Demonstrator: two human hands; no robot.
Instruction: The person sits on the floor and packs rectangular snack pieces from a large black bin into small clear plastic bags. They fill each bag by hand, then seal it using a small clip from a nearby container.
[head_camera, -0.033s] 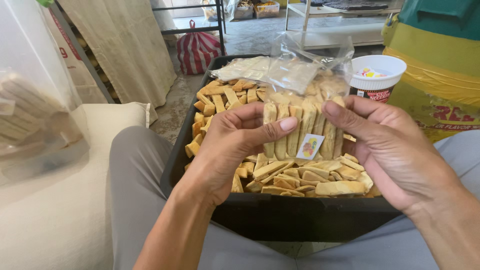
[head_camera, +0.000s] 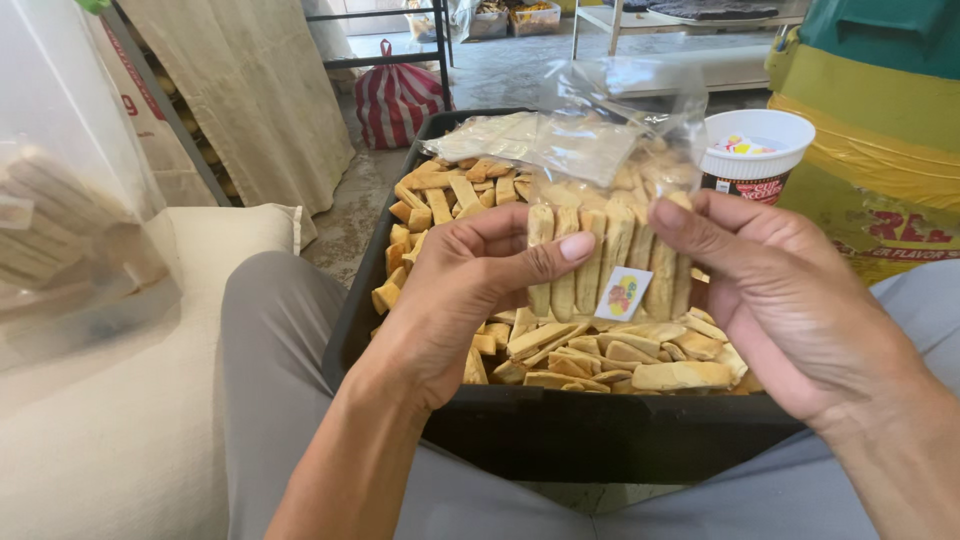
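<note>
The left hand's fingers (head_camera: 520, 250) are curled and pressed together around the left edge of a clear bag (head_camera: 610, 200), the thumb laid flat across its front. The right hand's fingers (head_camera: 700, 235) pinch the bag's right edge, thumb forward and the other fingers behind the plastic. The bag stands upright between the two hands, filled with pale biscuit sticks (head_camera: 600, 255) set on end, a small coloured label (head_camera: 622, 293) low on its front and its open top crumpled above.

The left hand (head_camera: 465, 300) is turned palm toward the bag, wrist bent, its forearm rising from the lower left. The right hand (head_camera: 790, 300) shows its open palm facing left, its forearm coming in from the lower right.

The bag is held just above a black tray (head_camera: 500, 420) that rests across the person's lap and holds loose sticks (head_camera: 610, 355). A white cup (head_camera: 755, 150) stands beyond the tray's right corner. A striped bag (head_camera: 395, 95) sits on the floor farther off.
</note>
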